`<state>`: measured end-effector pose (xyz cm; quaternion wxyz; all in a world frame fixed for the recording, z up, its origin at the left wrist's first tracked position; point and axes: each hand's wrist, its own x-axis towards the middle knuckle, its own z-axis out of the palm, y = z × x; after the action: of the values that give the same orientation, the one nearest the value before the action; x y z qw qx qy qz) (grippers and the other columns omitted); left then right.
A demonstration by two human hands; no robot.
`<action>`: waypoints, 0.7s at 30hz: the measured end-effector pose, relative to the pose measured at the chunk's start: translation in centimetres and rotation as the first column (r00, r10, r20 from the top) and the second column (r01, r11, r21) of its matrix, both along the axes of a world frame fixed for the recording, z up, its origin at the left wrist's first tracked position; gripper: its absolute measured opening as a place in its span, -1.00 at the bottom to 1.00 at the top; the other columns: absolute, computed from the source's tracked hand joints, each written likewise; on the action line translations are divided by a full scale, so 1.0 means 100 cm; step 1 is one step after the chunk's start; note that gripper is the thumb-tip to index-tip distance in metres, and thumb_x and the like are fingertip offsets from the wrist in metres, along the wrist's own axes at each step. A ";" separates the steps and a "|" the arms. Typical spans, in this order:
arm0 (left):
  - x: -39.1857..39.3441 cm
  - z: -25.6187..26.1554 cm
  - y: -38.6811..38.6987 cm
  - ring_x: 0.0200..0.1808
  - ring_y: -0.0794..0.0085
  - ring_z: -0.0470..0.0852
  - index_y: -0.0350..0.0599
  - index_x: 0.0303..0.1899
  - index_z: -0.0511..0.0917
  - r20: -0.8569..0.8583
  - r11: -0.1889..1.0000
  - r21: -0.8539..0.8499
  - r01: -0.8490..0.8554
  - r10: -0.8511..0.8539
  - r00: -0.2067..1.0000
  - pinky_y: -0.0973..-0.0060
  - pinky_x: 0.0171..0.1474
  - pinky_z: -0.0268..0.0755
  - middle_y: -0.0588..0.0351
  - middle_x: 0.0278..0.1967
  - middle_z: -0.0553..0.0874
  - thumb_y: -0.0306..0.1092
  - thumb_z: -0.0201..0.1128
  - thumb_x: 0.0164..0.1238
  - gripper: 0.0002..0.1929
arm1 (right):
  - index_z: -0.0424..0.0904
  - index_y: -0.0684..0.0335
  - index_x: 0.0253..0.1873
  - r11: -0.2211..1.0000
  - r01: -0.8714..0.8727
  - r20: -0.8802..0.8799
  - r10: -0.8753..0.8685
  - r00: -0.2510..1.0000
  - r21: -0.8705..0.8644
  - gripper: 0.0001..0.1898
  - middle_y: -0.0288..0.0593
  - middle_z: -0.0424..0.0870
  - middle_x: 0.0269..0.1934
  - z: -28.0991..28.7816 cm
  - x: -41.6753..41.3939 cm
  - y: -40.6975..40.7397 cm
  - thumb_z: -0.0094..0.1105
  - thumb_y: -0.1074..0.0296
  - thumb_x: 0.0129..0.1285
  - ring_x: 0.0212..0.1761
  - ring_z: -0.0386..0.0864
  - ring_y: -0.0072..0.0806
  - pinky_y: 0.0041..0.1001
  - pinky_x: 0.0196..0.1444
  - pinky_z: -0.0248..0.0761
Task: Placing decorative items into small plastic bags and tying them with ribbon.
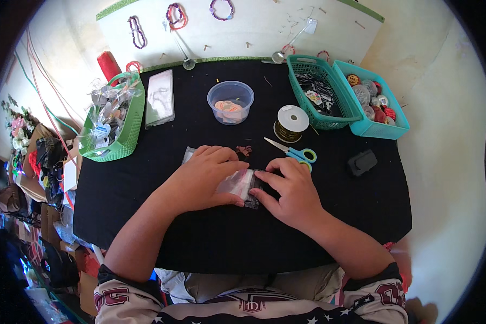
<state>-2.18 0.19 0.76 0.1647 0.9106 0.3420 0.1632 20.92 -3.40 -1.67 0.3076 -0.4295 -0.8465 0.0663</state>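
A clear plastic packet (241, 184) lies on the black cloth in front of me, between my two hands. My left hand (210, 178) covers its left side, thumb and fingers holding it from either edge. With fingertips and thumb, my right hand (289, 192) grips the right end, where the plastic looks creased. Another bit of clear plastic (188, 154) pokes out beyond my left knuckles. Just past the packet sits a small brown ribbon-like piece (244, 150). Scissors with blue and green handles (297, 154) lie beyond my right hand. What the packet contains is hard to make out.
A gold cord spool (293, 121), a plastic tub of tags (230, 101) and clear sleeves (159, 99) stand farther back. A green basket (125, 137) is left; a teal basket (324, 120), a turquoise bin (378, 129) and a black object (362, 163) are right. Behind is a pegboard (222, 40).
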 end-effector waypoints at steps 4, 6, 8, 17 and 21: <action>0.000 -0.001 0.000 0.19 0.11 0.50 -0.05 0.14 0.60 0.006 1.000 -0.009 0.006 -0.006 1.000 0.19 0.30 0.24 0.00 0.05 0.58 0.04 0.53 -0.02 -0.34 | 0.71 0.26 -0.11 1.000 -0.003 -0.006 0.003 1.000 -0.004 -0.73 -0.18 0.51 -0.17 -0.003 0.000 0.001 0.42 0.28 0.10 -0.06 0.49 -0.31 -0.29 -0.08 0.29; 0.001 -0.001 0.001 0.19 0.11 0.50 -0.06 0.14 0.60 0.007 1.000 0.006 0.011 -0.011 1.000 0.19 0.31 0.23 0.00 0.05 0.58 0.04 0.52 -0.01 -0.34 | 0.71 0.25 -0.17 1.000 -0.016 -0.039 0.016 0.999 0.003 -0.78 -0.19 0.52 -0.19 -0.004 -0.001 0.002 0.40 0.31 0.11 -0.07 0.50 -0.30 -0.29 -0.10 0.29; 0.002 -0.001 0.001 0.19 0.11 0.50 -0.06 0.14 0.60 0.006 1.000 0.007 0.011 -0.011 1.000 0.20 0.31 0.23 0.00 0.05 0.58 0.03 0.52 -0.01 -0.34 | 0.71 0.25 -0.20 1.000 -0.013 -0.051 0.013 0.999 0.005 -0.82 -0.19 0.52 -0.19 -0.005 0.000 0.003 0.39 0.33 0.12 -0.08 0.50 -0.30 -0.29 -0.11 0.28; 0.004 0.000 -0.001 0.17 0.12 0.51 -0.08 0.12 0.61 0.007 1.000 0.005 -0.013 0.013 1.000 0.21 0.30 0.22 0.00 0.03 0.58 0.01 0.52 -0.01 -0.36 | 0.59 0.27 -0.26 0.999 -0.032 -0.106 0.035 0.994 0.029 -0.90 -0.16 0.52 -0.21 -0.006 -0.005 0.007 0.30 0.41 0.20 -0.12 0.51 -0.25 -0.25 -0.10 0.31; 0.005 -0.003 -0.002 0.17 0.12 0.51 -0.09 0.11 0.61 0.024 1.000 0.016 -0.022 0.021 0.999 0.21 0.30 0.22 0.00 0.03 0.59 0.00 0.53 -0.01 -0.37 | 0.52 0.26 -0.24 0.999 -0.030 -0.063 0.031 0.998 0.013 -0.89 -0.15 0.52 -0.22 -0.005 -0.004 0.007 0.26 0.41 0.24 -0.14 0.51 -0.22 -0.26 -0.10 0.33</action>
<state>-1.72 0.00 0.48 0.1595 0.9062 0.3485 0.1787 20.56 -2.72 -2.15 0.3354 -0.4123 -0.8433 0.0795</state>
